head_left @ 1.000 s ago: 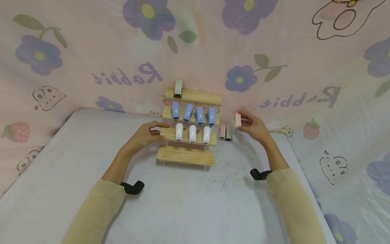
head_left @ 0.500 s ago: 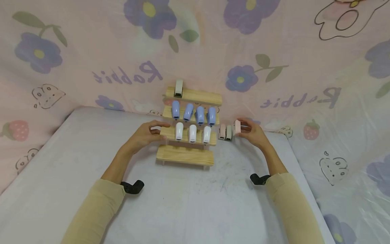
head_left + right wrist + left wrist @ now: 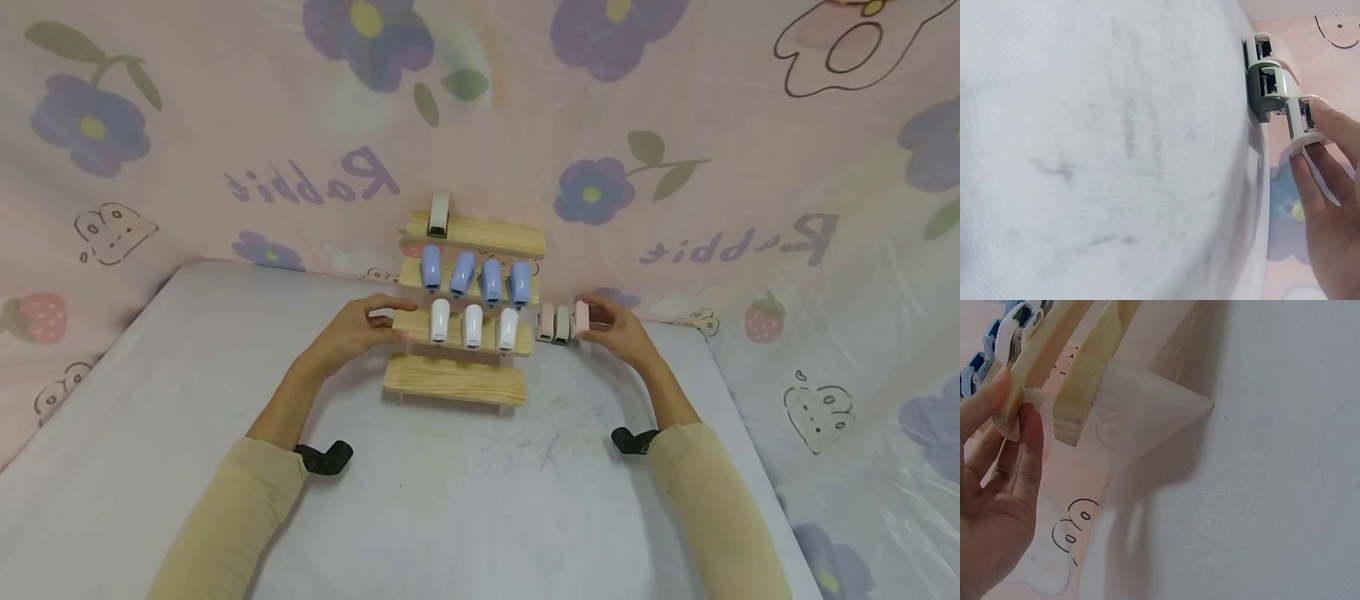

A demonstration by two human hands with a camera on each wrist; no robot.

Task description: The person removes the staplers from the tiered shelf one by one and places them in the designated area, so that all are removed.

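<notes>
My left hand (image 3: 351, 332) grips the left end of the third board of a stepped wooden display rack (image 3: 454, 382). In the left wrist view, the thumb lies on top of that board and the fingers are under it. My right hand (image 3: 621, 333) pinches a small pink stapler (image 3: 582, 320) between thumb and fingers, right of the rack. Beside it stand a grey-green stapler (image 3: 562, 325) and another pink stapler (image 3: 546, 322). The right wrist view shows the held stapler (image 3: 1299, 122) a little off the table, close to the grey-green one.
Three white staplers (image 3: 472, 327) stand on the gripped board, several blue staplers (image 3: 491, 282) on the board behind. A pale stapler (image 3: 438, 215) stands at the top board's left end. A patterned curtain (image 3: 480, 133) hangs behind the white table (image 3: 480, 500).
My right hand has lowered the pink stapler and brought it beside the grey-green one. The left hand stays on the rack.
</notes>
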